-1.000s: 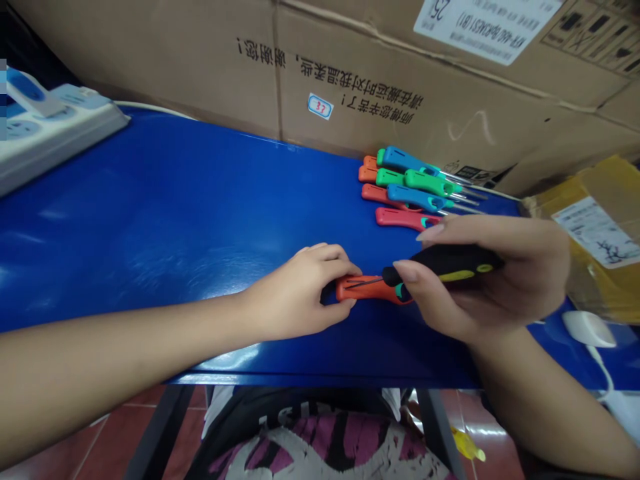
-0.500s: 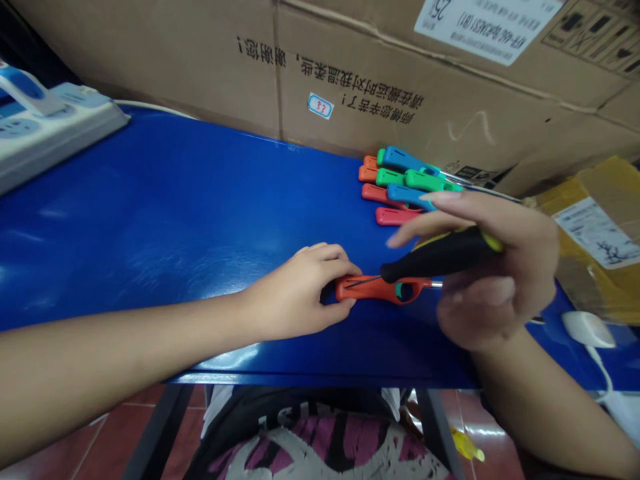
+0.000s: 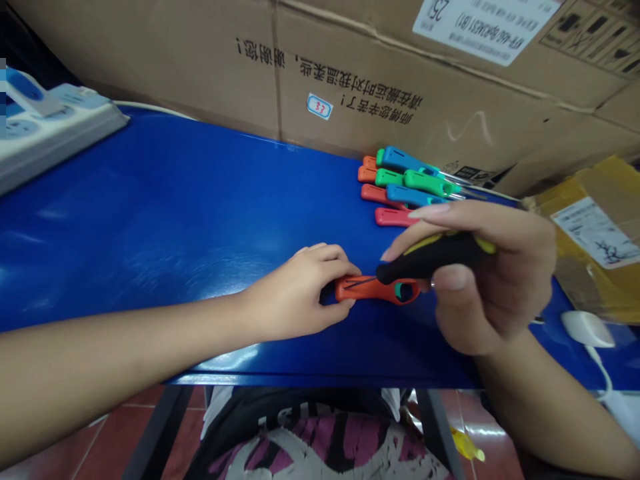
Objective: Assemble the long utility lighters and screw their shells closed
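An orange long-nosed lighter (image 3: 375,288) lies on the blue table, its metal nozzle pointing right and partly hidden. My left hand (image 3: 310,287) pinches the lighter's handle end between thumb and fingers. Above the lighter, my right hand (image 3: 505,280) grips a black and yellow screwdriver (image 3: 430,257) by its handle. The screwdriver's thin shaft slants down to the left, and its tip meets the handle near my left fingers. A green trigger shows in the lighter's guard.
Several red, orange, green and blue lighters (image 3: 415,179) are piled behind my right hand. A large cardboard box (image 3: 200,67) forms the back edge. A power strip (image 3: 55,133) stands far left; a yellow-taped package (image 3: 600,280) and a white mouse-like device (image 3: 589,330) are at right.
My right hand's fingers have closed in around the screwdriver handle, the thumb now up against it. The screwdriver has shifted slightly left. My left hand and the lighter have stayed in place.
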Demonstrator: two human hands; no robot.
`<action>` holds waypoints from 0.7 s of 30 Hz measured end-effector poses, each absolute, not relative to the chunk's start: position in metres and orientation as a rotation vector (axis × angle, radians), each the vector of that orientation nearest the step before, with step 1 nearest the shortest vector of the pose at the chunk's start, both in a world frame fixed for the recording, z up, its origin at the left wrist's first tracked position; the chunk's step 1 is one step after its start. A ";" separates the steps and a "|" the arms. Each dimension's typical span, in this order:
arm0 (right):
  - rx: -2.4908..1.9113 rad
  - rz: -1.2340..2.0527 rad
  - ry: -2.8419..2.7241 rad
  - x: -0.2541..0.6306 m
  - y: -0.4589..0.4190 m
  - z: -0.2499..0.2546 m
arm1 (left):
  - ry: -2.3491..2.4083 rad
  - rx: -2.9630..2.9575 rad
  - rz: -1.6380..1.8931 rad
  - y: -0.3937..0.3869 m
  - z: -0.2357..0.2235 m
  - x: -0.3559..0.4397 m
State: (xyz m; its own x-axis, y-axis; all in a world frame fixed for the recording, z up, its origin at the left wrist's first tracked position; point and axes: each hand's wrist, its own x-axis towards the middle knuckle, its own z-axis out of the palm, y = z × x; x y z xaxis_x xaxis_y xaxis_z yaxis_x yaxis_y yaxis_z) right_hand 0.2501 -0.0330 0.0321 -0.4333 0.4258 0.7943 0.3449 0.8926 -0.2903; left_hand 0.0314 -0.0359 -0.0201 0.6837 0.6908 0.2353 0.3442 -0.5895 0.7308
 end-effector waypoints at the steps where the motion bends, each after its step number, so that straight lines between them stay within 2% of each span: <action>1: -0.515 0.004 -2.073 0.249 -0.033 0.033 | 0.787 2.224 0.674 -0.036 -0.020 0.031; 4: -0.585 -0.105 -2.041 0.246 -0.034 0.033 | 0.784 2.219 0.675 -0.035 -0.020 0.032; 8: -0.601 0.195 -1.997 0.242 -0.036 0.031 | 0.802 2.211 0.662 -0.036 -0.020 0.032; 13: -0.629 -0.125 -2.033 0.246 -0.035 0.033 | 0.808 2.205 0.651 -0.036 -0.020 0.032; 16: -0.397 0.024 -2.045 0.247 -0.035 0.032 | 0.809 2.219 0.654 -0.036 -0.020 0.032; 18: -0.516 0.238 -2.058 0.246 -0.037 0.033 | 0.801 2.231 0.667 -0.036 -0.020 0.032; 21: -0.470 0.174 -2.088 0.245 -0.039 0.038 | 0.801 2.230 0.671 -0.036 -0.020 0.032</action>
State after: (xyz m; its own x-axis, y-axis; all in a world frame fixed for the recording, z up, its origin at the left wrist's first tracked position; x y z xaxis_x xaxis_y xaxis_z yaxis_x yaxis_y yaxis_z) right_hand 0.2451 -0.0390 0.0382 -0.4711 0.3968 0.7878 0.2605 0.9159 -0.3055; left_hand 0.0317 -0.0360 -0.0198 0.6800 0.6947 0.2344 0.3527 -0.5902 0.7261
